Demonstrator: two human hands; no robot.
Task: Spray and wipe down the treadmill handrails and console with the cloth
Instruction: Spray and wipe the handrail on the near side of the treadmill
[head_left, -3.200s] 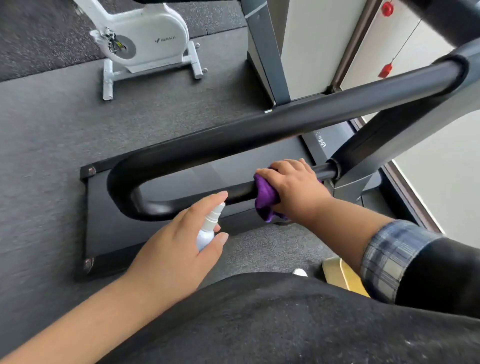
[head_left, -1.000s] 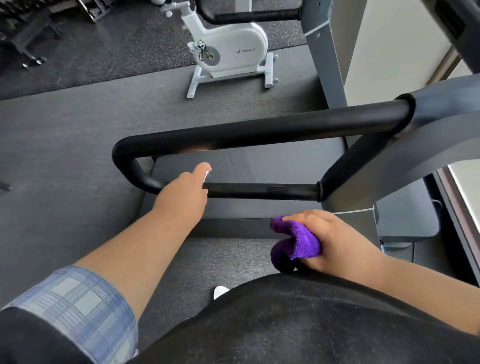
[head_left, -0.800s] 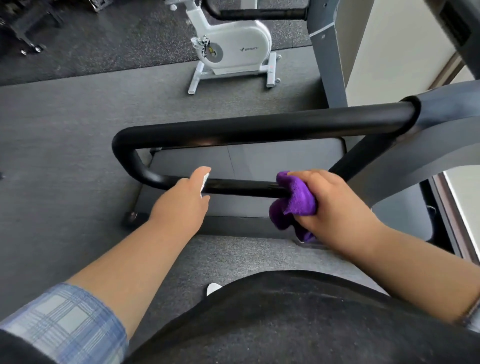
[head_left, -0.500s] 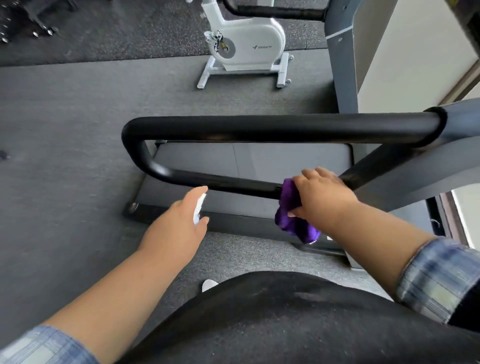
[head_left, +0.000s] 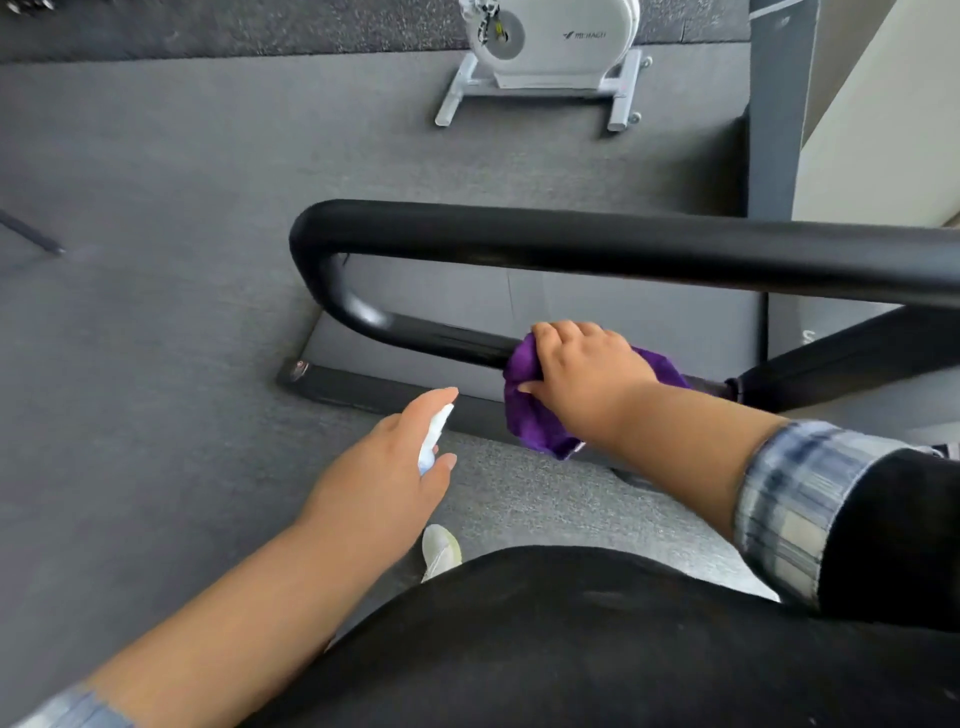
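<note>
The treadmill's black handrail (head_left: 597, 244) loops round at the left into a thinner lower bar (head_left: 441, 340). My right hand (head_left: 587, 374) grips a purple cloth (head_left: 530, 421) wrapped over that lower bar, near where it meets the grey upright. Part of the cloth hangs below the bar. My left hand (head_left: 384, 478) holds a small white spray bottle (head_left: 434, 436) below and left of the cloth, away from the bar, its nozzle pointing up toward the rail. The console is out of view.
The treadmill deck (head_left: 623, 312) lies under the rails, its rear corner at the left. A white exercise bike (head_left: 545, 47) stands on the grey floor beyond. A grey post (head_left: 774, 104) rises at the right. My white shoe (head_left: 441, 551) shows below.
My right hand brought the cloth up from near my waist onto the lower bar and slid it along. My left hand with the bottle dropped back from the bar toward me.
</note>
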